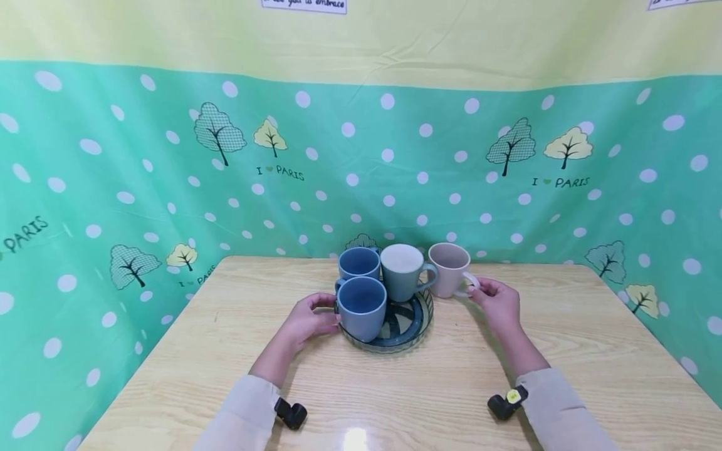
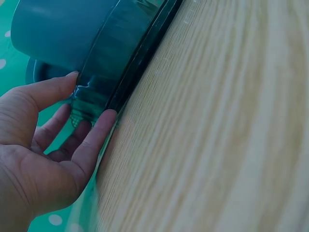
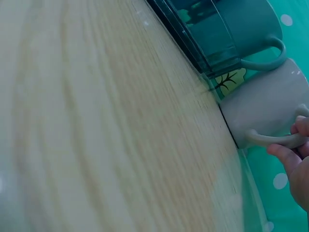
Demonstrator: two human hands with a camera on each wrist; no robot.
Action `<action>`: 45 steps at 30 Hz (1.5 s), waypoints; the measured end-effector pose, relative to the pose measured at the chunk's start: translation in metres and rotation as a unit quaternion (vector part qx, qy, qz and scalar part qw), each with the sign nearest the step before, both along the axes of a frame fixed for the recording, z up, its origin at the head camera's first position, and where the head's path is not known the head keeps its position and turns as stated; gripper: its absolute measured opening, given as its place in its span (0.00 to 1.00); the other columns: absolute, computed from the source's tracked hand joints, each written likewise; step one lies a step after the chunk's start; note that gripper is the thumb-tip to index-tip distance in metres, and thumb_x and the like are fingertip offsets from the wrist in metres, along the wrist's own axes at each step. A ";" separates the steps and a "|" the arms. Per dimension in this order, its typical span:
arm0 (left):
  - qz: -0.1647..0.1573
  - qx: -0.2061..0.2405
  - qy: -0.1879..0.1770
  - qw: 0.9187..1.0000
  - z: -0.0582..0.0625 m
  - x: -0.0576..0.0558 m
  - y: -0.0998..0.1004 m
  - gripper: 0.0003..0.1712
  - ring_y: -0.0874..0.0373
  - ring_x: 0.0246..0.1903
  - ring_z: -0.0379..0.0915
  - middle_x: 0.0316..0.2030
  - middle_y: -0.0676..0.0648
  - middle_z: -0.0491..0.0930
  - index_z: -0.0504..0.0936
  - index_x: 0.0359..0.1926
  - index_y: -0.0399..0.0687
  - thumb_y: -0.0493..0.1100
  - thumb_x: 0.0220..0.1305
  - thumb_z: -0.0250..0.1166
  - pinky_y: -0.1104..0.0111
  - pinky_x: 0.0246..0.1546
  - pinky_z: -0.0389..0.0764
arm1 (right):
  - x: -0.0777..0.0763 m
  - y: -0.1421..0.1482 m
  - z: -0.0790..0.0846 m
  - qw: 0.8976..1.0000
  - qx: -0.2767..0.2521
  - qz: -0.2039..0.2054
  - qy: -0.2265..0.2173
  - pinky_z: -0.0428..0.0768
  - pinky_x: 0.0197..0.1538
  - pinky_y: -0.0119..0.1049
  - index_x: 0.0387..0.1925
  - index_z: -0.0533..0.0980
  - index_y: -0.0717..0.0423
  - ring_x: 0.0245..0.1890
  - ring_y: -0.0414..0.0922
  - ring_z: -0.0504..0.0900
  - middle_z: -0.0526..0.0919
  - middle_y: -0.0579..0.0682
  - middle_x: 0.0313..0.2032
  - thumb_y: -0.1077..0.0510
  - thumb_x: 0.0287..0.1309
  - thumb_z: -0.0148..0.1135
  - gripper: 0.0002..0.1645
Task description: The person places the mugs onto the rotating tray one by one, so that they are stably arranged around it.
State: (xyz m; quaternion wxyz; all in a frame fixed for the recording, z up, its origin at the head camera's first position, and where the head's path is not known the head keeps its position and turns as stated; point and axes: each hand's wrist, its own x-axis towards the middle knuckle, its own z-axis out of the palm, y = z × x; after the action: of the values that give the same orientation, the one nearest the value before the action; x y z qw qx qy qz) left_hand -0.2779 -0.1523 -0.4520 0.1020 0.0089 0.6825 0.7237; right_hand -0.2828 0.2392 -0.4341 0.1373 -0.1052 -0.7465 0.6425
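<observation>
A round clear dish [image 1: 420, 338] with a dark swirl pattern carries two blue mugs and a grey-green mug. The front blue mug [image 1: 362, 316] stands at its left side, with the rear blue mug [image 1: 361, 262] behind. The grey-green mug [image 1: 402, 275] has a pale, whitish top. My left hand [image 1: 313, 321] touches the dish's left side, thumb at the rim and fingers spread along the wall in the left wrist view. Right of the dish, a pale pinkish mug [image 1: 448, 272] stands upright on the table; my right hand [image 1: 499, 305] pinches its handle.
The wooden table [image 1: 225, 351] reaches back to a green dotted cloth [image 1: 316, 207] with printed trees. The grey-green mug's handle points right, close to the pinkish mug. Black wrist cameras are strapped on both sleeves [image 1: 242, 413].
</observation>
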 end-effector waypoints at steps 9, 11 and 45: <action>0.005 -0.018 0.007 1.000 0.001 0.003 0.001 0.26 0.50 0.38 0.82 0.52 0.36 0.73 0.76 0.54 0.32 0.26 0.52 0.69 0.57 0.43 0.85 | 0.008 0.002 0.000 1.000 0.003 -0.007 0.000 0.84 0.45 0.29 0.56 0.73 0.71 0.35 0.34 0.80 0.80 0.58 0.43 0.68 0.61 0.62 0.22; 0.009 -0.022 0.008 1.000 0.000 0.003 0.001 0.26 0.50 0.39 0.82 0.52 0.36 0.74 0.76 0.54 0.33 0.27 0.53 0.70 0.57 0.42 0.86 | 0.009 0.002 0.001 1.000 0.003 -0.007 0.002 0.84 0.44 0.28 0.56 0.74 0.71 0.34 0.34 0.80 0.80 0.59 0.43 0.69 0.61 0.63 0.21; 0.027 -0.006 0.009 1.000 0.003 -0.001 -0.004 0.21 0.51 0.40 0.81 0.49 0.35 0.76 0.77 0.53 0.30 0.26 0.57 0.66 0.56 0.44 0.85 | 0.039 0.011 0.020 0.999 -0.050 0.009 -0.002 0.84 0.44 0.30 0.56 0.70 0.76 0.33 0.36 0.83 0.82 0.48 0.35 0.69 0.60 0.63 0.24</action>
State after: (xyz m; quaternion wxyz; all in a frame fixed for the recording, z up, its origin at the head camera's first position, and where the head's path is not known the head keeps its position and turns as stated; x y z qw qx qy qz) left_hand -0.2791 -0.1565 -0.4491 0.0761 -0.0040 0.6880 0.7217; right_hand -0.2441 0.2498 -0.4137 0.1244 -0.1063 -0.7146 0.6801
